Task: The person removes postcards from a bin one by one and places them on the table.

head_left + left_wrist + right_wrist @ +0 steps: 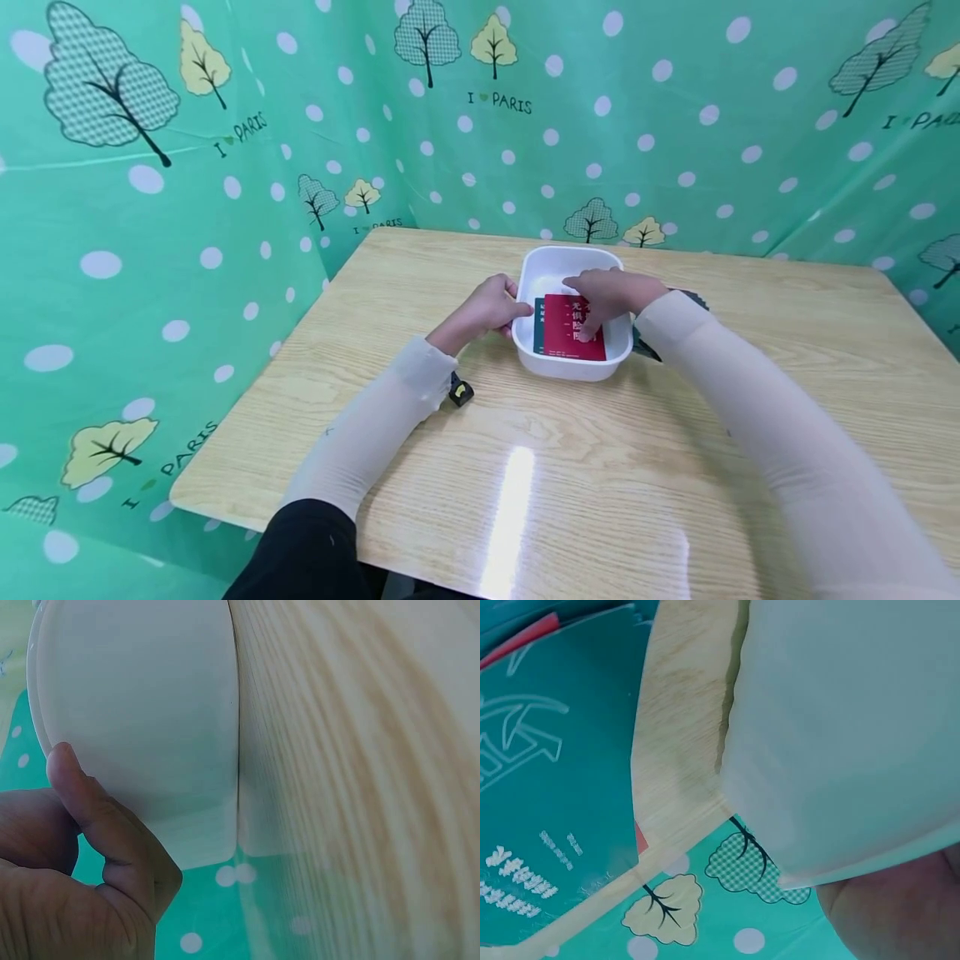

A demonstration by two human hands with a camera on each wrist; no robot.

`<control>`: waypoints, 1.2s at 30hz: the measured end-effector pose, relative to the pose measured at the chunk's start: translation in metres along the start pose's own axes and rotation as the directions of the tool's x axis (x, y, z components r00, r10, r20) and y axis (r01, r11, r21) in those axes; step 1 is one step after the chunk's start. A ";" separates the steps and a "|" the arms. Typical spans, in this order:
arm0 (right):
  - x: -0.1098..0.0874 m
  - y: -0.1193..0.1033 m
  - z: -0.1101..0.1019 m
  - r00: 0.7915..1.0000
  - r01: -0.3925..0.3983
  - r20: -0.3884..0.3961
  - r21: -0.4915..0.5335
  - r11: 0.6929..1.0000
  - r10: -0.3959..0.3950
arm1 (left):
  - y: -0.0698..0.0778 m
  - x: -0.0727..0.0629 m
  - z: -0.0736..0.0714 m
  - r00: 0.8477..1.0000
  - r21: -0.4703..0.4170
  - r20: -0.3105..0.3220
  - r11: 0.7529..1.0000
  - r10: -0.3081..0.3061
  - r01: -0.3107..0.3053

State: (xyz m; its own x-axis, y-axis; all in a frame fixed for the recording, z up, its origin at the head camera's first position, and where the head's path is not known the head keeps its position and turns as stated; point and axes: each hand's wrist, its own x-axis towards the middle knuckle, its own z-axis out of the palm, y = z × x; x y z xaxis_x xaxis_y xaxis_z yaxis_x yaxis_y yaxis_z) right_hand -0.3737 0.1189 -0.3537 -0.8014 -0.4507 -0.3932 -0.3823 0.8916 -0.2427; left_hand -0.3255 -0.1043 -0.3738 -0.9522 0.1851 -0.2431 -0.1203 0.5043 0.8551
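Note:
A white plastic basin (573, 368) stands on the table, holding a red booklet (562, 329) that partly covers a dark green one (538, 327). My left hand (491, 304) grips the basin's left rim, the thumb over the edge; in the left wrist view the hand (112, 855) bears on the basin's wall (150, 712). My right hand (603, 296) reaches over the right rim into the basin, fingers spread above the red booklet and thumb down over its printed face. The right wrist view shows only part of this hand (900, 907) behind the basin's wall (855, 750).
More dark green booklets (562, 772), with red edges among them, lie on the table right of the basin, partly under my right forearm. A small black and yellow object (461, 390) is by my left sleeve. A patterned green curtain (675, 125) hangs behind the wooden table (637, 483).

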 end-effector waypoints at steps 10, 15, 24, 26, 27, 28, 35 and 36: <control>-0.002 0.006 0.001 0.993 0.071 -0.099 -0.019 0.997 -0.072 | -0.002 0.001 0.001 1.000 -0.020 0.011 1.000 0.011 -0.011; -0.010 0.004 -0.005 0.982 0.134 -0.145 0.051 0.990 -0.126 | -0.003 0.001 0.000 1.000 -0.026 0.010 1.000 0.014 -0.014; -0.035 0.006 -0.028 0.965 0.235 -0.156 0.165 0.958 -0.210 | -0.003 0.002 -0.001 1.000 -0.020 0.010 1.000 0.016 -0.016; -0.041 0.006 -0.035 0.963 0.239 -0.176 0.191 0.952 -0.206 | -0.004 0.003 0.000 1.000 -0.020 0.009 1.000 0.012 -0.012; -0.044 0.006 -0.039 0.962 0.237 -0.184 0.202 0.950 -0.201 | -0.004 0.003 0.000 1.000 -0.020 0.008 1.000 0.010 -0.010; -0.047 0.007 -0.043 0.961 0.234 -0.200 0.203 0.951 -0.193 | -0.004 0.003 0.000 1.000 -0.020 0.007 1.000 0.009 -0.009; -0.071 0.019 -0.069 0.922 0.259 -0.349 0.243 0.935 -0.165 | -0.002 0.001 0.000 1.000 -0.020 -0.003 1.000 0.007 -0.007; -0.074 0.021 -0.072 0.915 0.266 -0.370 0.253 0.930 -0.161 | -0.002 0.001 0.000 1.000 -0.019 -0.006 1.000 0.005 -0.005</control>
State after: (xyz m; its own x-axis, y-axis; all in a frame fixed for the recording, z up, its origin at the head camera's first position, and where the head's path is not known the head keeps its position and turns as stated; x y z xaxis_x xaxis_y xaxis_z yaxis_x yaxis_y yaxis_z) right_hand -0.3559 0.1738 -0.2658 -0.8419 -0.5396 0.0075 -0.4524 0.6980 -0.5550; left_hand -0.3257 -0.1048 -0.3755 -0.9544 0.1827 -0.2361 -0.1207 0.4873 0.8648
